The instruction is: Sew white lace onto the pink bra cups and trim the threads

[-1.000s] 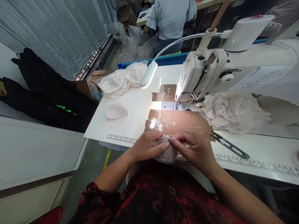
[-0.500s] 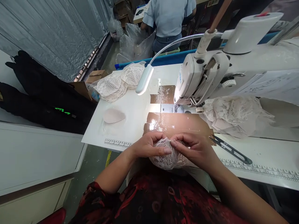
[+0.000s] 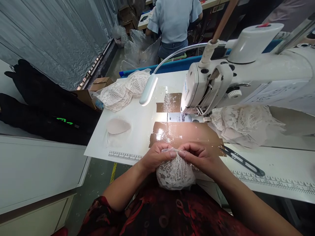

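A rounded piece of white lace (image 3: 176, 173), shaped like a bra cup, hangs over the table's front edge between my two hands. My left hand (image 3: 158, 157) pinches its upper edge, thumb on top and fingers behind. Close beside it, my right hand (image 3: 199, 155) pinches the same edge with thumb and forefinger. Behind the hands lies brown tape (image 3: 184, 132) on the table, and beyond that stands the white sewing machine (image 3: 199, 88) with its needle area lit. Dark thread snips (image 3: 242, 160) lie to the right of my right hand.
Stacked lace cups (image 3: 116, 95) lie at the table's back left, with a pale pad (image 3: 118, 126) nearer. More lace pieces (image 3: 243, 119) are heaped under the machine arm. A lamp (image 3: 149, 90) on a bendable neck leans over the table. A person (image 3: 173, 23) sits beyond.
The lace cup has come lower and shows more of its front. My left thumb has shifted up to the lace's top edge, nearer my right fingers. The camera view has shifted slightly.
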`<state>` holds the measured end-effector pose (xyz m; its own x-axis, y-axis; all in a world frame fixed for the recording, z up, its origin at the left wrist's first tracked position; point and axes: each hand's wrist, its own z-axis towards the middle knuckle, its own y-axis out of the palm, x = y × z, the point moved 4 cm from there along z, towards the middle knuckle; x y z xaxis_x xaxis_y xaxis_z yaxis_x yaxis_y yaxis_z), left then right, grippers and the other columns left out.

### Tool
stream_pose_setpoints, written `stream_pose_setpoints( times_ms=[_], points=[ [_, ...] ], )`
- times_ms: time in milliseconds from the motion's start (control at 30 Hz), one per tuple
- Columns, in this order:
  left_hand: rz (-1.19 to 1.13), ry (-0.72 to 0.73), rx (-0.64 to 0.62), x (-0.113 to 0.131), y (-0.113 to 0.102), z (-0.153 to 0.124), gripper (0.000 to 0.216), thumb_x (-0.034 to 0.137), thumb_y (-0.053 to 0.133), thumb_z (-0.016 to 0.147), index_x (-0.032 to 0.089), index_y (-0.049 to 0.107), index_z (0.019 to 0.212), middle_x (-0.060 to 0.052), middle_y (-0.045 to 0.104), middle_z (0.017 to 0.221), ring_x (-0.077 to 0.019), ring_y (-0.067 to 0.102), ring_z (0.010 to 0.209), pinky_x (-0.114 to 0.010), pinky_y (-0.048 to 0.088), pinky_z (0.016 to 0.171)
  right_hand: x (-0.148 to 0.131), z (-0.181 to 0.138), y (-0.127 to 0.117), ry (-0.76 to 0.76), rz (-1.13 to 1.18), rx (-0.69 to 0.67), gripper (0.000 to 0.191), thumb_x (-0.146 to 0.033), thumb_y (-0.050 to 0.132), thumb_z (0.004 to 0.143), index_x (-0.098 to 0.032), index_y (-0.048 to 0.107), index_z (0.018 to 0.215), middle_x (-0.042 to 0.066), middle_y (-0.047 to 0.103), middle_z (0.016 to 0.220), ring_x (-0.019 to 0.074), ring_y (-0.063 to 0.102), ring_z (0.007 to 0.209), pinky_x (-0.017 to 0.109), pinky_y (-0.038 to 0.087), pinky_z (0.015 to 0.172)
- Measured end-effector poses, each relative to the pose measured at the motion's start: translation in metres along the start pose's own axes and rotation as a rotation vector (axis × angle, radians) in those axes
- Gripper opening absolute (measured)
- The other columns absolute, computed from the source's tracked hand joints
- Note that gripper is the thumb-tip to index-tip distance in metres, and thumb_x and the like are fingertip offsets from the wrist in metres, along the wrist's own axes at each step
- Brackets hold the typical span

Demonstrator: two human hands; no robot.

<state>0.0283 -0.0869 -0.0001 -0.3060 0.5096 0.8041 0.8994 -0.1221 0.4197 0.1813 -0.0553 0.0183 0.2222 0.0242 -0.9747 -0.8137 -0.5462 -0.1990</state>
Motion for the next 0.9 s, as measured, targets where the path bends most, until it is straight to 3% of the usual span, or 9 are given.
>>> stream_pose_setpoints(
  times_ms=[100,200,267,333,400,533,700,800,900],
  points=[
    [-0.067,0.075,0.169,0.018,-0.019,-0.005,0.032,0.036,0.079,0.062,0.012,0.058,0.069,0.002,0.056,0.058,-0.0079,0.05,0.049,-0.02,0.041,0.051,0.011,-0.003,-0.012,0.055,0.037,0.008,0.031,-0.047,0.061,0.082,-0.019,0.07,0.089,0.003,0.068,0.078,0.0151,0.061,0.069,0.027,0.048,0.063],
    [0.04,0.345,0.493,0.062,-0.054,-0.017,0.028,0.033,0.077,0.063,0.014,0.059,0.074,0.002,0.059,0.064,-0.0105,0.054,0.055,-0.023,0.044,0.056,0.018,-0.01,-0.036,0.137,0.017,0.135,0.034,-0.049,0.065,0.078,-0.02,0.07,0.095,0.005,0.072,0.087,0.0188,0.065,0.078,0.03,0.051,0.072],
    [0.338,0.555,0.664,0.093,-0.066,-0.02,0.023,0.035,0.07,0.073,0.016,0.058,0.074,0.003,0.056,0.062,-0.0104,0.052,0.055,-0.023,0.042,0.054,0.017,-0.014,-0.05,0.151,-0.017,0.214,0.035,-0.05,0.064,0.079,-0.02,0.069,0.097,0.005,0.073,0.088,0.0204,0.067,0.08,0.032,0.052,0.073],
    [0.877,0.719,0.721,0.111,-0.057,-0.009,0.024,0.034,0.056,0.086,0.017,0.055,0.069,0.001,0.053,0.06,-0.0114,0.049,0.056,-0.024,0.04,0.054,0.01,-0.014,-0.06,0.116,-0.094,0.237,0.034,-0.049,0.061,0.081,-0.021,0.069,0.098,0.005,0.073,0.09,0.0213,0.067,0.083,0.033,0.051,0.073],
    [1.504,0.774,0.633,0.104,-0.031,0.02,0.03,0.026,0.042,0.093,0.017,0.051,0.065,-0.002,0.052,0.062,-0.0138,0.05,0.06,-0.027,0.041,0.057,-0.001,-0.008,-0.065,0.052,-0.231,0.23,0.03,-0.046,0.057,0.084,-0.022,0.07,0.098,0.004,0.073,0.093,0.021,0.067,0.085,0.032,0.051,0.073],
    [1.852,0.688,0.314,0.053,0.016,0.08,0.022,0.011,0.047,0.084,0.016,0.051,0.063,-0.006,0.055,0.063,-0.0178,0.053,0.064,-0.031,0.043,0.065,-0.015,0.016,-0.065,-0.059,-0.558,0.172,0.026,-0.033,0.048,0.088,-0.024,0.07,0.099,0.002,0.073,0.099,0.0198,0.066,0.088,0.031,0.048,0.075],
    [2.008,0.611,0.15,0.017,0.044,0.084,0.019,0.011,0.041,0.087,0.01,0.059,0.079,-0.012,0.059,0.072,-0.0239,0.056,0.073,-0.034,0.043,0.061,0.006,0.037,-0.05,-0.123,-0.8,0.113,0.031,-0.018,0.04,0.088,-0.021,0.069,0.098,0.005,0.07,0.102,0.0198,0.061,0.091,0.029,0.045,0.073],
    [1.988,0.565,0.066,0.027,0.041,0.068,0.028,0.022,0.037,0.093,0.011,0.061,0.085,-0.012,0.061,0.078,-0.0239,0.057,0.077,-0.036,0.046,0.066,0.02,0.038,-0.037,-0.122,-0.943,0.056,0.028,-0.014,0.041,0.088,-0.018,0.068,0.093,0.008,0.065,0.096,0.0187,0.058,0.085,0.029,0.041,0.07],
    [1.784,0.559,-0.013,0.045,0.031,0.06,0.032,0.028,0.036,0.097,0.016,0.064,0.09,-0.008,0.064,0.088,-0.0188,0.06,0.082,-0.031,0.049,0.074,0.023,0.036,-0.031,-0.13,-1.082,0.045,0.027,-0.015,0.042,0.089,-0.016,0.068,0.096,0.008,0.062,0.091,0.0196,0.055,0.083,0.03,0.038,0.068]
  ],
)
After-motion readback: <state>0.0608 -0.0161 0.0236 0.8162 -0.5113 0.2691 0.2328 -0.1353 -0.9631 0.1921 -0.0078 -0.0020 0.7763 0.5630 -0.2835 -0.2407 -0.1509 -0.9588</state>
